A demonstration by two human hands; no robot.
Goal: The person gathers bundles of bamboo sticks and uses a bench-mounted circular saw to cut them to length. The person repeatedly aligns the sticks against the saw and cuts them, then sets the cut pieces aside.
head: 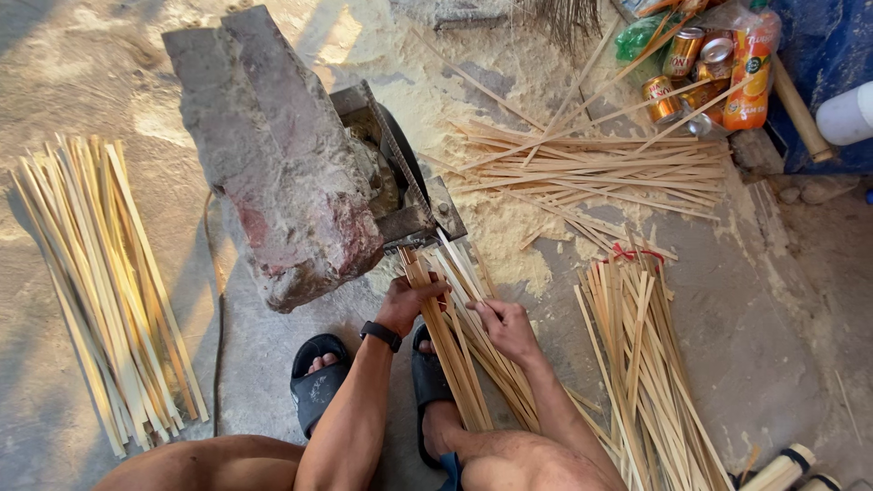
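My left hand (409, 300), with a black band on its wrist, grips a bundle of thin bamboo strips (450, 350) near its upper end. My right hand (505, 327) rests on the same bundle from the right, fingers pinching single strips. The bundle slants from my lap up to the small belt-driven cutting machine (405, 195), and its top ends lie just under the machine's metal plate. A big rough stone block (273, 155) sits on the machine's left side. My feet are in black sandals (318, 382) under the bundle.
A pile of long strips (105, 282) lies on the left floor, another (646, 364) on the right, and a third (591, 168) behind the machine amid sawdust. A bag of drink cans and a bottle (709, 68) stands top right. A dark cord (218, 309) crosses the floor.
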